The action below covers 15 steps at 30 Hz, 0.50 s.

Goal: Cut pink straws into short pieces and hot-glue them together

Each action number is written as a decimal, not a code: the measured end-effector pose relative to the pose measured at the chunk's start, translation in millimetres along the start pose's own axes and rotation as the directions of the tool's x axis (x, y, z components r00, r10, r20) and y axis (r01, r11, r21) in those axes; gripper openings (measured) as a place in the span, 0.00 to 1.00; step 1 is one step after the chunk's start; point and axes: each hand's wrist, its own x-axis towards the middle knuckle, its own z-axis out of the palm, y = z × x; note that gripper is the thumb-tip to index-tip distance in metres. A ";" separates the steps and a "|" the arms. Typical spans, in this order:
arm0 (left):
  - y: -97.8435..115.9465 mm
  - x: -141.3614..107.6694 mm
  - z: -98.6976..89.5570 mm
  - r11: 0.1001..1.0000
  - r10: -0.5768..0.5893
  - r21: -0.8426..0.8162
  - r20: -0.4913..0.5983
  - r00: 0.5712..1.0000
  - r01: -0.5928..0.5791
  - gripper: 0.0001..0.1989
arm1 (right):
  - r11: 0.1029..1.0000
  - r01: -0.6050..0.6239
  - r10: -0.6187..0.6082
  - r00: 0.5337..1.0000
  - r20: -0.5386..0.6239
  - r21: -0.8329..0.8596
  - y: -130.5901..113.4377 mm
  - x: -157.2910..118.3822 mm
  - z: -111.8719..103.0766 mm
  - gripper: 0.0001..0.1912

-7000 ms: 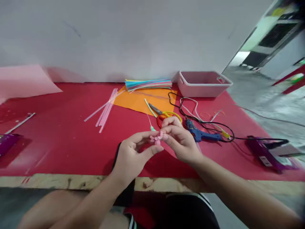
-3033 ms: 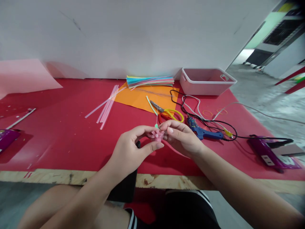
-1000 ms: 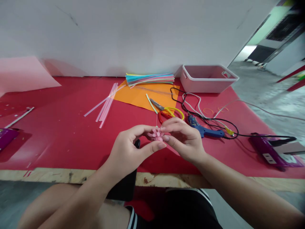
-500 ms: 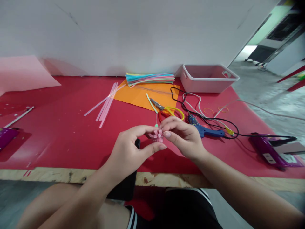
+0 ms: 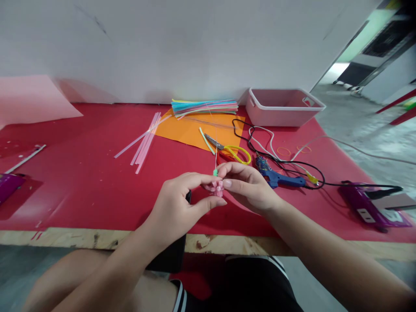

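Observation:
Between my hands is a small pink pipe-cleaner flower [image 5: 217, 188], its loops bunched together. A green bit [image 5: 215, 172] sits at its far side, and a thin wire stem [image 5: 216, 149] runs from there away from me. My left hand [image 5: 182, 201] pinches the flower between thumb and forefinger from the left. From the right, my right hand [image 5: 248, 186] grips its edge with thumb and fingertips. Just beyond my hands lie scissors [image 5: 238, 152] with yellow and red handles, and a short pale green pipe cleaner [image 5: 206, 141].
Pink strips [image 5: 146, 145] lie left of an orange sheet [image 5: 188, 134]. A bundle of coloured pipe cleaners [image 5: 204, 107] and a pink bin [image 5: 282, 116] stand along the wall. On the right are a blue glue gun [image 5: 282, 178], tangled cords and a purple power strip [image 5: 373, 206]. A dark phone-like object [image 5: 169, 255] is below my left wrist.
The flower has tilted slightly, and its wire stem now shows longer, reaching up over the orange sheet. Both hands keep their pinch, the right one a little lower.

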 end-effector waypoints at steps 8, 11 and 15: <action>-3.7 -0.2 4.3 0.975 -0.115 -0.190 0.006 0.993 0.114 0.10 | 1.000 -0.005 0.005 0.999 -0.037 0.006 1.5 0.0 1.1 0.11; -4.4 3.8 7.0 0.802 -0.248 -0.552 0.042 0.968 0.230 0.11 | 0.998 0.012 -0.010 0.999 -0.044 0.059 -0.8 1.0 0.8 0.16; -4.1 8.4 4.6 0.416 -0.374 -0.844 0.181 0.910 0.339 0.13 | 0.995 0.049 -0.042 0.996 -0.076 0.088 -3.0 3.0 -0.9 0.19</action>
